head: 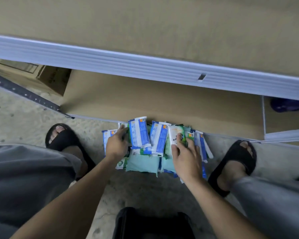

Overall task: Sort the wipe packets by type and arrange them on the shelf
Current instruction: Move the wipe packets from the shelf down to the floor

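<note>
Dark object [154, 223] at bottom edge is cut off, can't ID. L hand [116, 145]: grip closed, fingers curled round a green packet [123, 126] at pile's left. R hand [186, 157]: fingers spread flat on white-green packet [175, 133], holding nothing. Wipe packets [141, 163] are heaped on floor [145, 192], against lower shelf [162, 104] front edge. Prob. light, soft, slick film; pinch by crimped end seams or across flat faces. Lower packets are buried and labels blurred, so types are told by colour only.
</note>
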The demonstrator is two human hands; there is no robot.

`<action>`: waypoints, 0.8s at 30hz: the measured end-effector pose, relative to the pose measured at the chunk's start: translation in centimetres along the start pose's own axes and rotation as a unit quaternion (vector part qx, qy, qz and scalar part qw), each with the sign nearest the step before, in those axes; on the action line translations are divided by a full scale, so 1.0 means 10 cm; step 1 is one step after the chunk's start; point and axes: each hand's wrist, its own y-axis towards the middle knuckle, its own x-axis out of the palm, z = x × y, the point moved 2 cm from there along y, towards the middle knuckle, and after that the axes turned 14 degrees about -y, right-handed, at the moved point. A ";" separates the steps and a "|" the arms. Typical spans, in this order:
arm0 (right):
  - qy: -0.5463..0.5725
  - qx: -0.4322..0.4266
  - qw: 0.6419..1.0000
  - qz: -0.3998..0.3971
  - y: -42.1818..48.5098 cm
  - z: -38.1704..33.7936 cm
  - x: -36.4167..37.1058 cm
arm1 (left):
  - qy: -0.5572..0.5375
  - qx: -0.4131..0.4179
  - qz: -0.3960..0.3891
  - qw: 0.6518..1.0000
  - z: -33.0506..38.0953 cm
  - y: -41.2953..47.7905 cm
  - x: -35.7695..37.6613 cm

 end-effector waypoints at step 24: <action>0.031 -0.049 0.998 0.002 -0.58 0.06 -0.83 | 0.095 0.148 -0.007 0.984 0.57 -0.88 -0.58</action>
